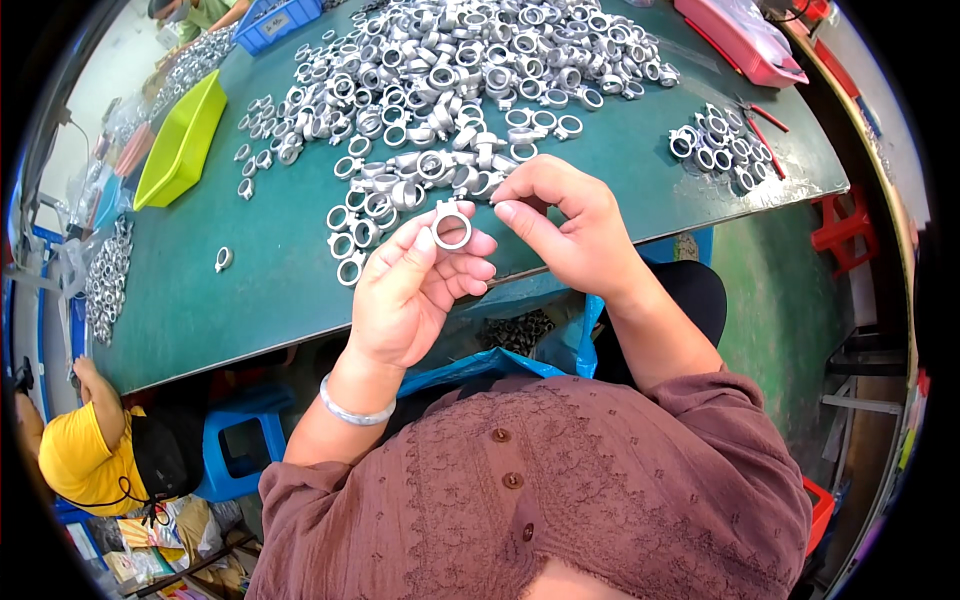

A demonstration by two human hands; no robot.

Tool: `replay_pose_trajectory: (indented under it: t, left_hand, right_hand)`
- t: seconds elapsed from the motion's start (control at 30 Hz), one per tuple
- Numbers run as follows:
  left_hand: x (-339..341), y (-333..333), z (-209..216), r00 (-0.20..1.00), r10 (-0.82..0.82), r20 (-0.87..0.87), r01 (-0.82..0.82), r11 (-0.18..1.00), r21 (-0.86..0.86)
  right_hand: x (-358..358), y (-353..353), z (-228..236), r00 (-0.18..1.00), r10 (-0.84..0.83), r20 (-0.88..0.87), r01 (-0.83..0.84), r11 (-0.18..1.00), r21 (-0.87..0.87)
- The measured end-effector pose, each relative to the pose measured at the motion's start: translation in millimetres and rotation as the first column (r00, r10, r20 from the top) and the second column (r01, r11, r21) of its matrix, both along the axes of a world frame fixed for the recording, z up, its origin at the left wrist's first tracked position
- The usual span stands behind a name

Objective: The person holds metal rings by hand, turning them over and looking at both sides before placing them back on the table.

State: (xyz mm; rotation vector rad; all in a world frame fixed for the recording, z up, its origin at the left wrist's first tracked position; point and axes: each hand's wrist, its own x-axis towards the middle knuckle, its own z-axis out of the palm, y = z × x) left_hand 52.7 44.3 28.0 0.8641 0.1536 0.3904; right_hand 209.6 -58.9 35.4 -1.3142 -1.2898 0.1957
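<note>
My left hand (pixel 405 295) is closed on a grey metal ring (pixel 452 247) with a small lug at its top, pinched between thumb and fingers. The ring is held up at the table's front edge. Just to its right, my right hand (pixel 580 225) has thumb and forefinger pressed together near the lug. Whatever those fingertips hold, if anything, is too small to make out. Beyond both hands, a heap of similar grey rings (pixel 470 75) spreads over the green table (pixel 280 300), its nearest pieces close to my left fingers.
A smaller ring group (pixel 715 145) lies at right beside red-handled pliers (pixel 768 145). At left stand a yellow-green tray (pixel 185 140) and a single ring (pixel 223 259). A blue bag (pixel 585 340) hangs below the edge. A person in yellow (pixel 90 455) sits at left by a blue stool (pixel 240 440).
</note>
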Motion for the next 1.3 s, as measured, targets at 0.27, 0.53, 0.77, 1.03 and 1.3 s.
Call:
replay_pose_trajectory:
  t: [0.27,0.53,0.77,1.03,1.3]
  left_hand:
    - [-2,-2,4,0.997,0.032,-0.064,-0.035,0.998,-0.055]
    - [-1,-5,5,0.996,0.052,-0.069,-0.056,0.997,-0.053]
    - [1,-14,0,0.982,0.188,-0.011,-0.172,0.921,0.349]
    - [-2,-17,-2,0.974,0.225,0.010,-0.202,0.852,0.484]
    - [-12,-21,0,0.972,0.234,-0.015,-0.115,0.533,0.838]
  right_hand:
    - [5,3,-7,0.997,-0.075,-0.001,0.074,0.994,-0.078]
    - [6,2,-8,0.989,-0.114,0.097,0.127,0.982,-0.139]
    - [7,4,-9,0.973,-0.108,0.206,0.137,0.982,-0.132]
    - [6,7,-13,0.910,-0.154,0.386,0.198,0.977,-0.077]
    - [9,6,-13,0.885,-0.143,0.442,0.199,0.977,-0.082]
